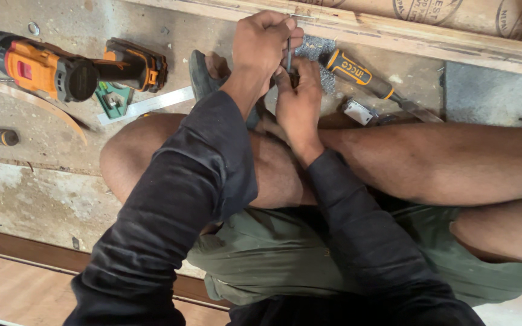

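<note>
Above the bent knees, toward the far side of the scene, both hands meet over the concrete floor [61, 181]. Left hand [265, 43] is raised with wrist bent, knuckles up, its fingers curled closed around the upper part of a thin metal rod [289, 53], possibly a bit or a long screw; the view is too small to tell. Right hand [299, 99] sits just below and touching the left, fingers pinched shut at the rod's lower end around a small dark part that is mostly hidden. Both forearms are in dark sleeves and rise from the near edge.

Just right of the hands lies a screwdriver [364, 77] with an orange-and-black handle, beside a patch of grey filings. A wooden board [394, 33] runs along the far edge. At far left a cordless drill [49, 69], orange and black, lies on its side, with a steel ruler [152, 104] near it.
</note>
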